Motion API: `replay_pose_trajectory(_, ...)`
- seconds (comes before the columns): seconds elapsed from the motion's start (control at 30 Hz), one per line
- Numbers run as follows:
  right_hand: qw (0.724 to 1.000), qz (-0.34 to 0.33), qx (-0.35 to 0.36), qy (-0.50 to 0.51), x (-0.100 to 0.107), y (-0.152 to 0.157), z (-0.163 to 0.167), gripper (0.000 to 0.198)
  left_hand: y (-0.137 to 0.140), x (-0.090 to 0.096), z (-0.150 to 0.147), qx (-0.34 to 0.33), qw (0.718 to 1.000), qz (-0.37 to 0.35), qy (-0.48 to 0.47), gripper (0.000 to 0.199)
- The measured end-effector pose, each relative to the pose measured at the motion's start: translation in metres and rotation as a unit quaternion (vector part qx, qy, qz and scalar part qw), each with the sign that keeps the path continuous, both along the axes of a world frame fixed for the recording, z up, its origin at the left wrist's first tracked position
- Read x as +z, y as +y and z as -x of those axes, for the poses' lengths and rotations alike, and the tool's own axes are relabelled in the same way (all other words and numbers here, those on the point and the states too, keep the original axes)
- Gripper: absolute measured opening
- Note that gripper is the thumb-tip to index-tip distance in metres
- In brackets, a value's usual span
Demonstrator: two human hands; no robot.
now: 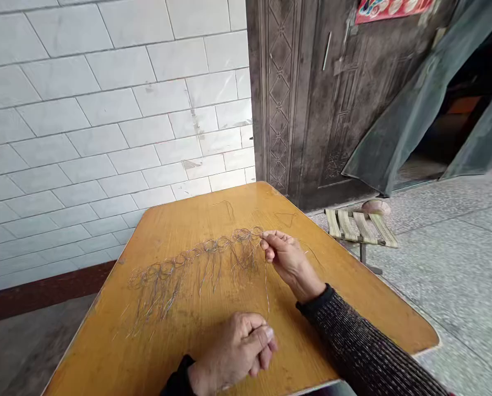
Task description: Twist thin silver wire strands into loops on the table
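Observation:
A row of thin wire loops (209,245) with twisted tails lies across the wooden table (180,225). Its tails point toward me, and the loops overlap one another. At the row's right end, my right hand (285,256) pinches a thin wire (266,286) between thumb and fingers. One loop shows just left of those fingertips, and the wire's tail hangs below them toward the near edge. Low over the near part of the table is my left hand (240,349), fingers curled in and thumb pressed against the index finger. Nothing shows sticking out of it.
Loose wire pieces (285,217) lie at the table's far right side. A white tiled wall (118,137) stands beyond the table, with a dark carved door (328,110) to its right. A folding stool (359,228) with woven straps stands on the floor at right.

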State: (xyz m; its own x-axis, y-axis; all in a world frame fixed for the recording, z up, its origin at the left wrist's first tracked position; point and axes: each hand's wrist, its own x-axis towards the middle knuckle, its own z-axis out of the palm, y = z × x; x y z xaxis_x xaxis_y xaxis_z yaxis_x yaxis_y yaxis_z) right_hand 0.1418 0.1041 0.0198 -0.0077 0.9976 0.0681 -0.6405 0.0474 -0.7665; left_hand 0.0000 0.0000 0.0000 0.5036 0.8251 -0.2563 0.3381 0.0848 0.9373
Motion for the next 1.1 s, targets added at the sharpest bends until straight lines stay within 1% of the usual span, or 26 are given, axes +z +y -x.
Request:
replay_pose_trajectory(0.17, 0.999, -0.013, -0.014, 0.025, 0.001, 0.000, -0.005, 0.018, -0.020, 0.007, 0.006, -0.022, 0.998, 0.024, 0.045, 0.036)
replay_pose_trajectory(0.27, 0.999, -0.006, -0.010, 0.038, 0.004, 0.001, -0.008, 0.018, -0.024, 0.021, 0.023, -0.045, 0.996, 0.024, 0.067, 0.032)
replay_pose_trajectory(0.3, 0.999, -0.005, -0.002, 0.035, 0.005, 0.000, -0.008, 0.019, -0.021, 0.028, 0.030, -0.035, 0.997, 0.025, 0.059, 0.033)
replay_pose_trajectory(0.33, 1.000, -0.006, 0.008, 0.029, 0.005, -0.001, -0.007, 0.019, -0.014, 0.035, 0.037, 0.015, 0.999, -0.010, 0.039, 0.038)
replay_pose_trajectory(0.37, 1.000, -0.009, 0.016, 0.021, 0.005, -0.002, -0.006, 0.020, -0.005, 0.043, 0.043, 0.084, 0.994, -0.063, 0.010, 0.038)
replay_pose_trajectory(0.4, 1.000, -0.013, 0.023, 0.011, 0.005, -0.003, -0.004, 0.021, 0.005, 0.050, 0.048, 0.143, 0.983, -0.116, -0.018, 0.037)
replay_pose_trajectory(0.43, 0.999, -0.017, 0.029, 0.000, 0.004, -0.005, -0.002, 0.022, 0.017, 0.056, 0.051, 0.197, 0.964, -0.173, -0.040, 0.034)
replay_pose_trajectory(0.47, 0.999, -0.022, 0.033, -0.011, 0.003, -0.006, 0.001, 0.023, 0.029, 0.060, 0.052, 0.236, 0.947, -0.213, -0.050, 0.032)
replay_pose_trajectory(0.5, 0.999, -0.028, 0.035, -0.022, 0.002, -0.007, 0.003, 0.024, 0.039, 0.062, 0.051, 0.247, 0.942, -0.224, -0.048, 0.031)
replay_pose_trajectory(0.53, 0.998, -0.034, 0.037, -0.033, 0.000, -0.007, 0.004, 0.024, 0.049, 0.062, 0.049, 0.244, 0.942, -0.226, -0.040, 0.032)
replay_pose_trajectory(0.6, 0.997, -0.044, 0.042, -0.051, -0.003, -0.008, 0.007, 0.025, 0.061, 0.057, 0.043, 0.210, 0.953, -0.217, -0.015, 0.034)
replay_pose_trajectory(0.7, 0.995, -0.050, 0.047, -0.071, -0.006, -0.008, 0.010, 0.025, 0.067, 0.047, 0.036, 0.172, 0.965, -0.196, 0.010, 0.035)
replay_pose_trajectory(0.77, 0.994, -0.048, 0.052, -0.084, -0.008, -0.009, 0.011, 0.025, 0.067, 0.042, 0.037, 0.169, 0.969, -0.180, 0.002, 0.037)
replay_pose_trajectory(0.87, 0.992, -0.044, 0.067, -0.101, -0.008, -0.010, 0.014, 0.027, 0.066, 0.039, 0.042, 0.174, 0.971, -0.161, -0.028, 0.038)
replay_pose_trajectory(1.0, 0.991, -0.036, 0.074, -0.108, -0.009, -0.012, 0.016, 0.027, 0.066, 0.037, 0.047, 0.151, 0.977, -0.145, -0.033, 0.033)
replay_pose_trajectory(1.1, 0.990, -0.030, 0.081, -0.109, -0.009, -0.013, 0.016, 0.026, 0.067, 0.032, 0.049, 0.169, 0.977, -0.124, -0.041, 0.032)
